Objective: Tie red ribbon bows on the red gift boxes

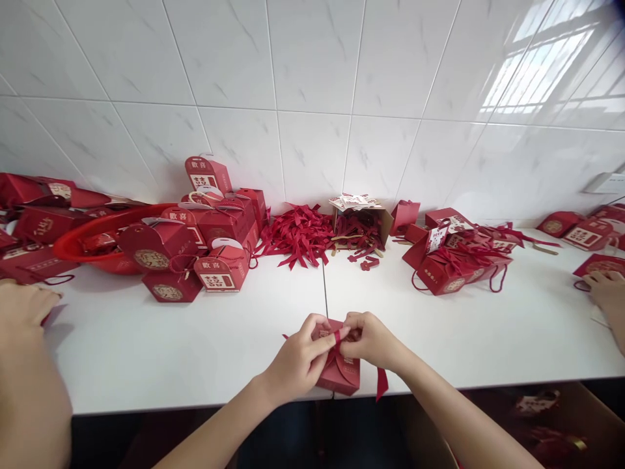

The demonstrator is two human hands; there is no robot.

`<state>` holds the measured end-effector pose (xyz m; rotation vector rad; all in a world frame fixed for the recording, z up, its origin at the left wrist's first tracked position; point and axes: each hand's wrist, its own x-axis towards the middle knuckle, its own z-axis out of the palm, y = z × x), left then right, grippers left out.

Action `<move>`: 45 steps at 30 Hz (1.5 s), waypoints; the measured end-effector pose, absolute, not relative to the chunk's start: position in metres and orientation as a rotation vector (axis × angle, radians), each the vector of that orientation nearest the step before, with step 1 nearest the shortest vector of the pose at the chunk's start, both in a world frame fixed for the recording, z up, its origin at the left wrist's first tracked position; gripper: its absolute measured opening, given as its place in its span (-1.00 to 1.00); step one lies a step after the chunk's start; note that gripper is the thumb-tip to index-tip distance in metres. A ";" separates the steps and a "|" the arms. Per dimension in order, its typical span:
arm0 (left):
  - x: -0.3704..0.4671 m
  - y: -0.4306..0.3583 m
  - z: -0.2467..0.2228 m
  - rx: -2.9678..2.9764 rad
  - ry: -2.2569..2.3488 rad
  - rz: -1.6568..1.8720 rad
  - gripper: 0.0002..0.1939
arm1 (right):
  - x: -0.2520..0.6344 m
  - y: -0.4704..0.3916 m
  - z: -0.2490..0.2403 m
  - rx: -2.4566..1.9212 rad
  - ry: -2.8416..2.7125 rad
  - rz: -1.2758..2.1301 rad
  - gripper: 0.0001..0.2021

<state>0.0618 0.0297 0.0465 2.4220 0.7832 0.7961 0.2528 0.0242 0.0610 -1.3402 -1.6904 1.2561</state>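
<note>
A small red box (344,378) lies near the front edge of the white table, over the seam. Across its top runs a red ribbon (381,383), one end hanging down at the right and another tip poking out at the left. My left hand (303,355) is on the box's left side, fingers closed on the ribbon, a loop of which crosses its index finger. From the right, my right hand (370,340) pinches the ribbon beside it, the fingertips of both hands close together. The exact shape of the knot is hidden by the fingers.
Behind are stacked red boxes (168,244), a red basin (110,260), a heap of ribbons (299,231), an open carton (385,225) and beribboned boxes (444,270). Other people's hands (27,303) (608,290) show at both sides. Below right stands a cardboard box (593,417).
</note>
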 end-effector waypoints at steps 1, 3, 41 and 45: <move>0.060 0.033 0.046 2.389 0.741 0.799 -0.60 | 0.253 0.026 0.060 -1.360 -1.705 1.248 -0.88; 0.058 0.038 0.046 2.335 0.709 0.805 -0.66 | 0.254 0.028 0.059 -1.379 -1.763 1.192 -0.87; 0.027 0.041 0.032 2.407 1.239 0.734 -0.85 | 0.294 0.006 0.039 -1.329 -1.976 0.872 -0.83; 0.028 0.036 0.022 2.254 1.089 0.759 -0.83 | 0.290 0.005 0.010 -1.049 -2.001 1.085 0.07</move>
